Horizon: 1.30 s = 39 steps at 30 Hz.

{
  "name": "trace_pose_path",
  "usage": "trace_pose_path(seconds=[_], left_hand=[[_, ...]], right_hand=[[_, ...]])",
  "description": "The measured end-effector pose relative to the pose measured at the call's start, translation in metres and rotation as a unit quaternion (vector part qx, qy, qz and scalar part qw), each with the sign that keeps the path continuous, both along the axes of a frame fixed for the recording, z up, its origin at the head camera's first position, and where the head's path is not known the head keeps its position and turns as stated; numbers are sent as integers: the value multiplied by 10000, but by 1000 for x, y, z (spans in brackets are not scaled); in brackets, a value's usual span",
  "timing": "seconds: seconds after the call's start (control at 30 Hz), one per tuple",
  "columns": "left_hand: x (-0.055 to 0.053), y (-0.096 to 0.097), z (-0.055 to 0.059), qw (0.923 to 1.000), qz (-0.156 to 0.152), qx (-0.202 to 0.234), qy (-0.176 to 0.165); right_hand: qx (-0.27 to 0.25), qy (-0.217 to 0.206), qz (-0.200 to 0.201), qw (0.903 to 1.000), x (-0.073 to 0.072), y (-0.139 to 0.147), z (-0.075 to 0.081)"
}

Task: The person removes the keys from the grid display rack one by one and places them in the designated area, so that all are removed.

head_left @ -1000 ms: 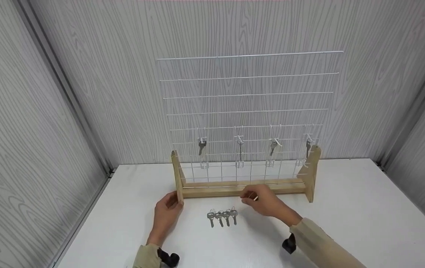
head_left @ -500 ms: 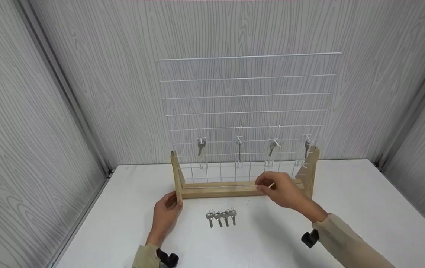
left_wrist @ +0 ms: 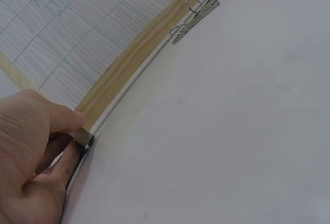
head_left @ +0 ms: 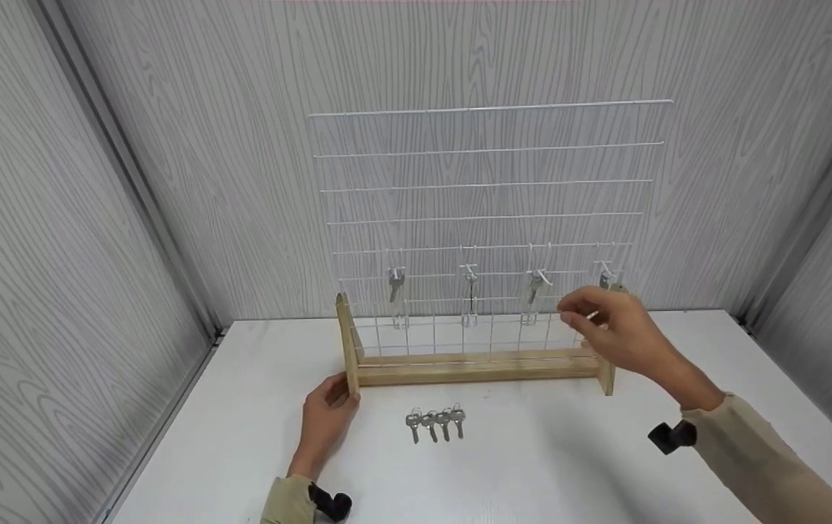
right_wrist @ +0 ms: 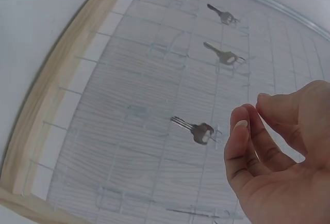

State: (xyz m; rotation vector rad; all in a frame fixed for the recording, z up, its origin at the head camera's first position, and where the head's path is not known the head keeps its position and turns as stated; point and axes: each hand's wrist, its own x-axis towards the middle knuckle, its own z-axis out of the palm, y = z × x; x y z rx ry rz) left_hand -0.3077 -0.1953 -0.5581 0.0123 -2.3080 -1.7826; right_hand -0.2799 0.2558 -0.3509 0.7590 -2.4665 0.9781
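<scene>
A white wire grid rack point(head_left: 490, 182) stands in a wooden base point(head_left: 474, 372). My left hand point(head_left: 326, 416) grips the foot of its left wooden side piece point(left_wrist: 82, 135), thumb on one face and fingers on the other. Raised before the rack's lower right part, my right hand point(head_left: 616, 327) has loosely bent fingers, with thumb and fingertips close together in the right wrist view; nothing shows between them. Several keys hang from upper hooks, one being a key point(right_wrist: 201, 132) near the right fingertips. The rightmost hanging key point(head_left: 605, 278) is partly hidden by this hand.
Several loose keys with rings point(head_left: 436, 425) lie in a row on the white table point(head_left: 488, 473), in front of the base. Lower hooks point(head_left: 469, 320) sit on the grid below the hanging keys. Wood-patterned walls point(head_left: 168, 182) stand behind and at both sides.
My right hand has moved up and to the right, from beside the loose keys to the rack's right end. The left hand stays at the side piece. The keys have not moved.
</scene>
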Motion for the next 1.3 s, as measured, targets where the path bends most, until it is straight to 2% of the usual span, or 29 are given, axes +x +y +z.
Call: trace_pose_path(seconds=[0.23,0.37,0.47,0.7,0.87,1.3], left_hand=[[0,-2,-1,9999,-74,114,-33],[1,-4,-2,9999,-62,69,-42],[1,-5,-3,10000,-16,29,-31],[-1,-5,-3,10000,-15,17,6],[-1,-3,-3,9999,-86,74,-7],[0,-2,-3,10000,-34,33,14]], right_hand=[[-212,500,-424,9976,-6,23,25],[-387,337,-614,9968,-11,32,29],[-434,150,-778,9959,-14,37,29],[-492,162,-1135,9922,-25,50,30],[-325,33,-1348,9903,-33,61,25],[-126,-337,-1258,9914,-45,65,9]])
